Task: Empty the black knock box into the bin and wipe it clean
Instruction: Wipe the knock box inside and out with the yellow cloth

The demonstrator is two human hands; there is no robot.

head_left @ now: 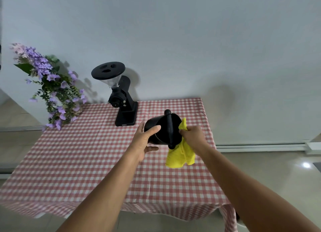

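My left hand (144, 141) has its fingers (153, 129) wrapped round the body of the black knock box (160, 130), thumb on top, other fingers curled underneath. The box is held tipped on its side in the air above the bench (86, 153), not resting on it. Its knock bar (169, 128) runs across the mouth, which faces my right hand.

My right hand (193, 136) is closed on a bunch of yellow cloth (180, 155), fingers (184, 132) pinched at the box rim. Part of the cloth sticks up past the rim, and the rest hangs loose below the hand. I can't see inside the box, so I can't tell if it's empty or how clean it is. No bin in view. My read: wiping stage.

Risks from here:
- The left grip is one-handed on a smooth round wall. A hard push from the cloth side could twist or slip the box out, and it would drop onto the bench.
- The bar blocks the mouth. The cloth could snag on it, or skip the corners behind it.
- Any grounds left inside would tip out of the mouth onto the checked tablecloth.
- The hanging cloth tail could drag loosened residue across the bench.

Beyond the left hand's fingers, the black grinder (121, 99) stands well apart, and the purple flowers (50, 86) are further out. Neither is in the way unless I swing wide.
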